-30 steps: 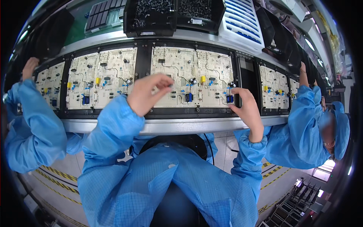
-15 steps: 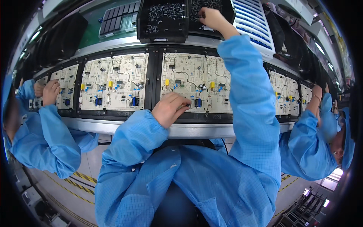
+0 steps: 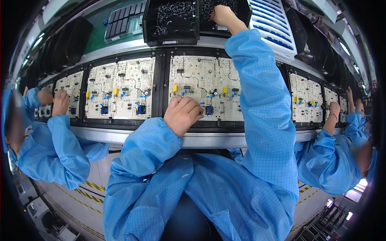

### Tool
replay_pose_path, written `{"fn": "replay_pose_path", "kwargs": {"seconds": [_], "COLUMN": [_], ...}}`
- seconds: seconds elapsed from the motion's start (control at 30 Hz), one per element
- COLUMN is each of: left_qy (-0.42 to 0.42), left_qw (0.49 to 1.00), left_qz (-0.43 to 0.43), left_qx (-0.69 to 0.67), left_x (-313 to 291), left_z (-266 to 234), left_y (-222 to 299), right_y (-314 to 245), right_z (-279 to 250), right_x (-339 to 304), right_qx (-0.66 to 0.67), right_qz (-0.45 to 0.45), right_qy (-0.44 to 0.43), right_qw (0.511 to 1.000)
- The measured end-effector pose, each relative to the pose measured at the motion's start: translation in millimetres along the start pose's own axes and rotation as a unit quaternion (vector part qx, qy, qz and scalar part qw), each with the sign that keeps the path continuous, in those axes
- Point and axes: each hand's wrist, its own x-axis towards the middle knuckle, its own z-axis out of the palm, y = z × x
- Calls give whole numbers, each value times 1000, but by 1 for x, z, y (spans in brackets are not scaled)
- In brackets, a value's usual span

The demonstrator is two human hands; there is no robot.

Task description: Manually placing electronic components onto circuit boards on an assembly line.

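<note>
Holding left hand [image 3: 183,115], fingers narrowed, over circuit board [image 3: 201,72] beside blue component [image 3: 209,110], probably for fine control. Resting right hand [image 3: 224,17] in black bin [image 3: 207,29], leaving finger spread and both grips unclear.

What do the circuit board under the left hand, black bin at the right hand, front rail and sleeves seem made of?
Circuit board: probably rigid laminate, matte cream, with fine printed lines.
Black bin: likely moulded plastic; smooth, faintly glossy walls.
Front rail: likely metal, perhaps aluminium, from its silvery sheen.
Sleeves: likely thin synthetic fabric, creased, with a fine grid.
</note>
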Motion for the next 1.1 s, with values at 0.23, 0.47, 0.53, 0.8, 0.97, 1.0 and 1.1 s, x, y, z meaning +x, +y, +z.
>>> {"fn": "replay_pose_path", "kwargs": {"seconds": [0.23, 0.47, 0.53, 0.8, 0.97, 1.0, 1.1], "left_qy": [-14, -15, -15, -4, -2, -3, 5], "left_qw": [1000, 1000, 1000, 996, 996, 997, 999], "left_qz": [-15, -5, -4, 9, -8, -5, -35], "left_qx": [0, 16, 16, 91, 85, 81, 25], "left_x": [-3, 1, 2, -2, -8, -8, -2], "left_z": [-6, -6, -5, 1, 1, 0, -6], "left_y": [-3, 1, 0, 11, 11, 10, 10], "right_y": [-11, 2, 0, -27, -67, -70, -75], "right_z": [-17, -4, -2, -67, -104, -103, -84], "right_x": [-9, -4, -7, -76, -164, -173, -184], "right_qx": [152, 133, 100, 342, 346, 347, 365], "right_qz": [-63, -103, -80, -156, -170, -174, -162], "right_qy": [-71, 21, 35, 231, 19, 20, -64], "right_qw": [984, 986, 991, 898, 922, 921, 915]}}
